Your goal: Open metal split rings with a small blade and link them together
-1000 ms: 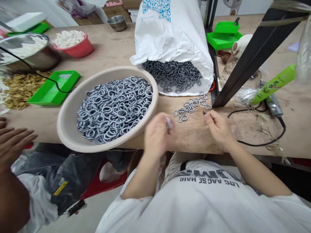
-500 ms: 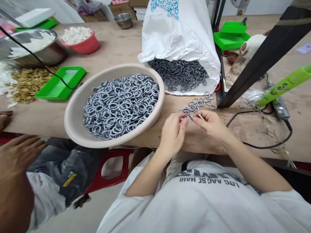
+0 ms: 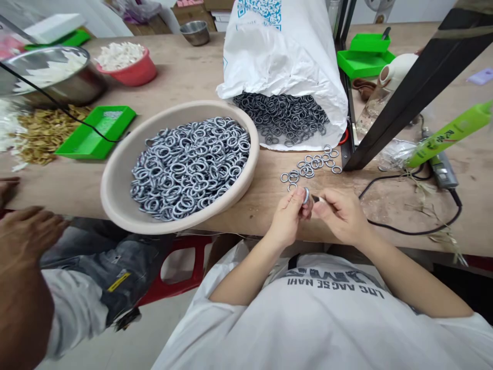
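My left hand [image 3: 288, 216] pinches a grey ring [image 3: 306, 196] upright between thumb and fingers, near the table's front edge. Close on its right, my right hand [image 3: 342, 213] is closed on a small thin tool [image 3: 316, 199] with a dark tip pointing at the ring; most of it is hidden by the fingers. Beyond my hands lie several loose grey rings [image 3: 316, 162] on the wooden table. A beige basin [image 3: 115, 210] full of grey rings is to the left. Behind the loose rings, a white sack [image 3: 285, 56] lies open with darker rings [image 3: 285, 115] at its mouth.
A black metal post [image 3: 400, 97] slants up on the right, beside a cable [image 3: 416, 232] and a green tube [image 3: 450, 134]. Green trays [image 3: 87, 146], a red bowl [image 3: 140, 72] and a steel bowl [image 3: 84, 85] stand left. Another person's hand [image 3: 26, 234] is at lower left.
My left hand has moved right and down, away from the loose rings, and now holds a ring. My right hand has lowered slightly and turned the tool toward it.
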`<state>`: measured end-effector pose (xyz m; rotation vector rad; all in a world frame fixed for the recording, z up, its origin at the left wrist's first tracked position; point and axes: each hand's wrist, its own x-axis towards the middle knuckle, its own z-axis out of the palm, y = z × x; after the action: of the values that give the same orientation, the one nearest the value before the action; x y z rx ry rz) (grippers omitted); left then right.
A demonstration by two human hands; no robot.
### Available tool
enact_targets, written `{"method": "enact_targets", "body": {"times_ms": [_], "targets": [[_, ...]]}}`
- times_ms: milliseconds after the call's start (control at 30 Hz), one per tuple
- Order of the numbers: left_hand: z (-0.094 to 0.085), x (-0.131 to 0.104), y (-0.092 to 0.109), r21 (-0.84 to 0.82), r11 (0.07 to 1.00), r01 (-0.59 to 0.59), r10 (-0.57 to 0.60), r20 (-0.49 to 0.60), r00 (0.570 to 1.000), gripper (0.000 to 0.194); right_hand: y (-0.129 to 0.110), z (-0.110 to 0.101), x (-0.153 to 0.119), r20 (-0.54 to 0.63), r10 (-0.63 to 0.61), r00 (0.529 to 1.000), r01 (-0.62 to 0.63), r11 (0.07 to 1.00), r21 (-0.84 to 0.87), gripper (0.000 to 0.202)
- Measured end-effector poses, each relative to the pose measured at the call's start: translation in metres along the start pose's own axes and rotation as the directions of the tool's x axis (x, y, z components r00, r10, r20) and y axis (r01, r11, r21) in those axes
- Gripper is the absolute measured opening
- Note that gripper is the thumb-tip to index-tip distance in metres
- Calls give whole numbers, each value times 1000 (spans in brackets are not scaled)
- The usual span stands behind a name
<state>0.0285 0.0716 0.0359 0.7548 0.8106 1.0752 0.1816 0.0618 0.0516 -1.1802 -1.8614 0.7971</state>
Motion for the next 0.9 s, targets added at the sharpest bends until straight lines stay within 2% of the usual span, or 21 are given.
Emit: {"method": "enact_targets", "body": {"times_ms": [67,167,333,400,467,533,567,600,633,667,700,733,767,833,900], "targets": [[2,-1,1,-23,999,32,-33,-41,999,45,-4,-2,-3,44,-59,997,64,987,-148,32],[4,-1,1,-48,998,41,-44,-52,998,46,-7,-1,-5,44,-86,995,95,957,-273,33],[7,-1,-2,-38,997,63,-64,-38,997,46,-7,1,-5,47,-80,996,91,942,-322,37],[8,-6,-3,-8,997,81,-81,18,997,47,-1,-3,-3,25,-38,999,44,960,-277,39],[8,-16,2,60,995,82,-90,134,987,48,10,-9,2,-67,55,996,-68,977,-200,43],[2,-28,17,184,983,-3,-37,212,977,47,24,-13,10,-162,153,975,-175,976,-132,46],[-5,-33,30,271,958,-90,36,200,979,46,31,-13,15,-174,178,968,-202,971,-130,47],[-14,-37,45,388,896,-216,177,134,975,45,36,-11,20,-159,184,970,-209,965,-158,46],[-26,-39,63,558,764,-324,361,46,931,43,39,-7,25,-119,176,977,-198,957,-211,44],[-40,-39,81,739,571,-357,544,-15,839,38,41,0,31,-66,158,985,-170,945,-279,39],[-54,-38,98,884,366,-292,686,-44,726,31,41,7,36,-3,134,991,-126,928,-351,33],[-68,-36,113,965,194,-176,757,-33,653,28,41,16,42,64,113,992,-76,905,-419,28],[-80,-34,125,994,81,-80,762,-10,648,29,41,25,48,126,106,986,-33,876,-481,26],[-94,-29,134,997,-72,36,759,31,651,36,41,39,58,204,145,968,0,815,-580,27],[-92,-27,125,989,-147,9,760,107,641,40,42,46,65,209,186,960,-25,801,-598,22]]}}
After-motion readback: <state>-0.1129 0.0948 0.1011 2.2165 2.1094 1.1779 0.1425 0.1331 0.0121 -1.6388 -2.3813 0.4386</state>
